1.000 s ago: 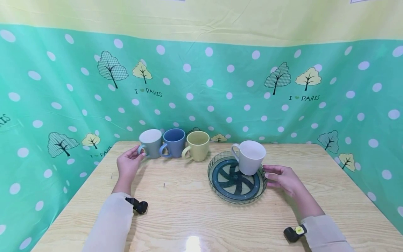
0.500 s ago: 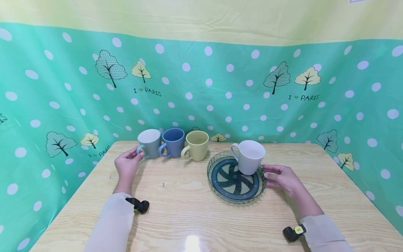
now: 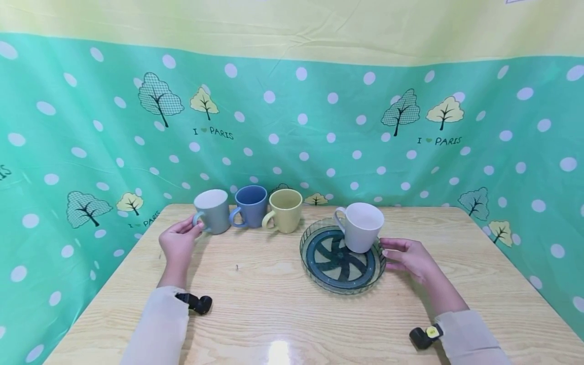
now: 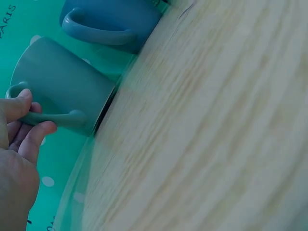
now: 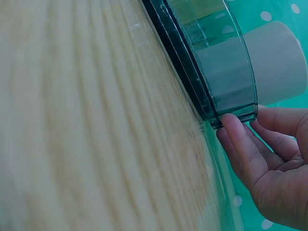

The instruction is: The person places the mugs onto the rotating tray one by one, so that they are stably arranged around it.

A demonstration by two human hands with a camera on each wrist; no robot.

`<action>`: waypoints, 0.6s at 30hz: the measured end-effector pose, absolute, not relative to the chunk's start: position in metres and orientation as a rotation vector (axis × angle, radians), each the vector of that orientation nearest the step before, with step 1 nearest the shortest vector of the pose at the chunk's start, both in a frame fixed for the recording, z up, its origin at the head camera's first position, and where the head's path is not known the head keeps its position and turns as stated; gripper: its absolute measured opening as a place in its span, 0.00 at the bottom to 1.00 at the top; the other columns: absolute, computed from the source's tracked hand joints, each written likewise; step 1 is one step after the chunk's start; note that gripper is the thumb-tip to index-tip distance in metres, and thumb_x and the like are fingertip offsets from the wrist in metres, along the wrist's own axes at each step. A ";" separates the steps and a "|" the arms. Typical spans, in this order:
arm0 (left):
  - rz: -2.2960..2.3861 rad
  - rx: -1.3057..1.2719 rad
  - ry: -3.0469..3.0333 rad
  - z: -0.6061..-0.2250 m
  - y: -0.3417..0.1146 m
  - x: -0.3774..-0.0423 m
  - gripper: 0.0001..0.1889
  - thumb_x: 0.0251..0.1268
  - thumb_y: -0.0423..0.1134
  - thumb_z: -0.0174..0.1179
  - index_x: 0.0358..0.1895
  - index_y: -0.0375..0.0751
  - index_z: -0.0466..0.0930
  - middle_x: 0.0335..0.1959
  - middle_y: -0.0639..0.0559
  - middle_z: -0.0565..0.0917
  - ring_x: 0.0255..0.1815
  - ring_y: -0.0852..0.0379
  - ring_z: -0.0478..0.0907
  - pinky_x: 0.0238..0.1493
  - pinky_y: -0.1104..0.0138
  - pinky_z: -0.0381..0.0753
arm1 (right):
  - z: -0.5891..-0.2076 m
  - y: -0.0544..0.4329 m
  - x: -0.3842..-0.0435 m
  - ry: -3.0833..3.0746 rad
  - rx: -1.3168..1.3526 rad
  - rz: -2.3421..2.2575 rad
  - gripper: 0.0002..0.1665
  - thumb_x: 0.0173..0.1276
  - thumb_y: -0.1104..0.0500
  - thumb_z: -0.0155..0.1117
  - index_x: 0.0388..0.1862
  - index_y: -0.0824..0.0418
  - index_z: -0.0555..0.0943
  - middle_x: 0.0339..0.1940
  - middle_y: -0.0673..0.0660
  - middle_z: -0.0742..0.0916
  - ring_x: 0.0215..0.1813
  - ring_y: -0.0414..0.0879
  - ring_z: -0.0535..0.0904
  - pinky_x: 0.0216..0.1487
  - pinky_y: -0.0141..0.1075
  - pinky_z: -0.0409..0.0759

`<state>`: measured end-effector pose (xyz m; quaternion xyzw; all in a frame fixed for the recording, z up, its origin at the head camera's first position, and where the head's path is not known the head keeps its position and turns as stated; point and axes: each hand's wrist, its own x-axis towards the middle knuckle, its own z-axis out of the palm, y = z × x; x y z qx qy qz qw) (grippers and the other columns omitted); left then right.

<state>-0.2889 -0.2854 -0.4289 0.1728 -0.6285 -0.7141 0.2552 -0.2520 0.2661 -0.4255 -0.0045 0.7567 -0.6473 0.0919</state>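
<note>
At the table's back left, my left hand [image 3: 177,246] pinches the handle of a grey-green mug [image 3: 213,213] between thumb and fingers. The left wrist view shows this grip on the handle [image 4: 53,119] up close; the mug stands nearly upright, a dark gap or shadow under its base. My right hand [image 3: 412,261] touches the right side of a round clear tray [image 3: 306,271] with a dark swirl-patterned base. In the right wrist view the fingertips [image 5: 231,120] lie against its outer wall. A white mug [image 3: 363,228] sits inside the tray, toward its back right, handle pointing left.
Right of the grey-green mug stand a blue mug [image 3: 251,207] and a yellow mug [image 3: 286,210], handles toward the front left. A green dotted curtain [image 3: 301,137] hangs behind the wooden table [image 3: 255,304].
My left hand has drawn the grey-green mug slightly left and toward me, widening its gap from the blue mug. The right hand, tray and white mug have stayed in place.
</note>
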 end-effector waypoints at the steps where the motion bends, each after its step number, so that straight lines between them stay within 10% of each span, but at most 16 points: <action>1: -1.941 0.463 -1.700 -0.429 -0.285 -0.288 0.22 0.48 0.27 0.74 0.51 0.34 0.83 0.44 0.45 0.86 0.37 0.65 0.85 0.40 0.71 0.85 | -0.425 0.266 -0.252 2.249 -0.014 -1.922 0.33 0.67 0.68 0.63 0.68 0.77 0.64 0.67 0.74 0.71 0.56 0.49 0.80 0.49 0.42 0.85; 18: -2.042 0.435 -1.541 -0.427 -0.283 -0.272 0.20 0.47 0.23 0.73 0.47 0.31 0.84 0.34 0.51 0.88 0.36 0.61 0.86 0.39 0.68 0.86 | -0.424 0.270 -0.248 2.181 -0.087 -1.955 0.34 0.67 0.69 0.63 0.67 0.80 0.62 0.65 0.75 0.72 0.51 0.48 0.81 0.51 0.45 0.85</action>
